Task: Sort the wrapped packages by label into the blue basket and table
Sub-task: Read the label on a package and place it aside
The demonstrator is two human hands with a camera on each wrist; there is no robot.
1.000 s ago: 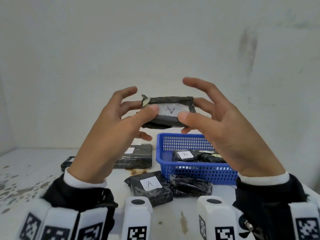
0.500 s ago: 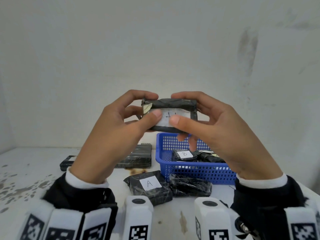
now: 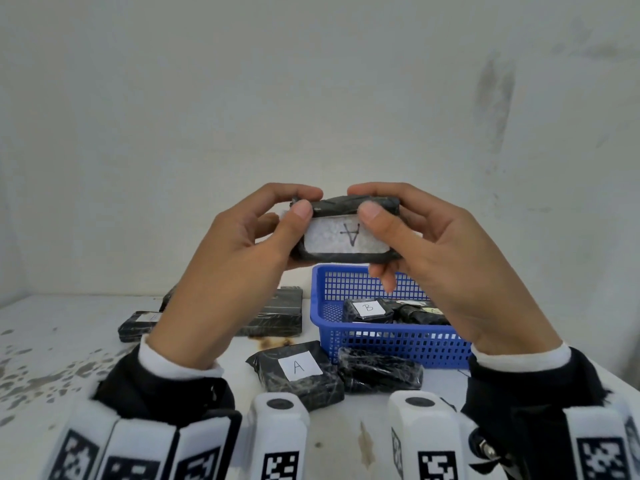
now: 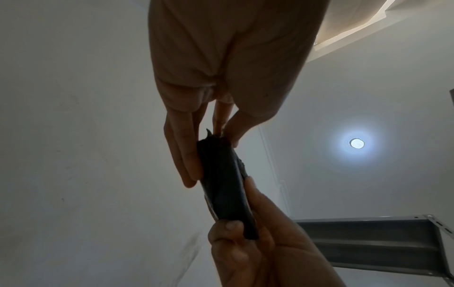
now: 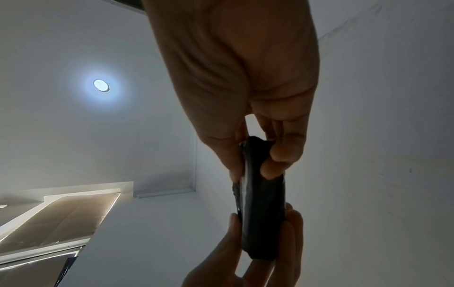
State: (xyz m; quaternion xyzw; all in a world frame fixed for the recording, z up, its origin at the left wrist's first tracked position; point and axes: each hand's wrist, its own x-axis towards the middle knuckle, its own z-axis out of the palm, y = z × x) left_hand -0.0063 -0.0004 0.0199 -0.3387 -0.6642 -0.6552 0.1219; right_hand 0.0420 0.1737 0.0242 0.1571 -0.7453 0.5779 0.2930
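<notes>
Both hands hold one black wrapped package point(image 3: 346, 233) up in front of the wall, its white label turned to me with an upside-down A. My left hand point(image 3: 298, 206) pinches its left end between thumb and fingers; my right hand point(image 3: 367, 206) pinches the right end the same way. The wrist views show the package edge-on point(image 4: 223, 186) point(image 5: 263, 205) between both hands. Below stands the blue basket point(image 3: 388, 344) holding a package labelled B point(image 3: 367, 309) and another black package point(image 3: 420, 315).
On the white table point(image 3: 52, 341) lie a package labelled A point(image 3: 298, 370), an unlabelled-looking black package point(image 3: 379, 374) before the basket, a larger black package point(image 3: 273, 315) and a smaller one point(image 3: 136, 325) at the left. The wall stands close behind.
The package has tilted so its label faces me fully. Both hands closed their raised fingers over its top edge, and the thumbs moved up to the label's upper corners.
</notes>
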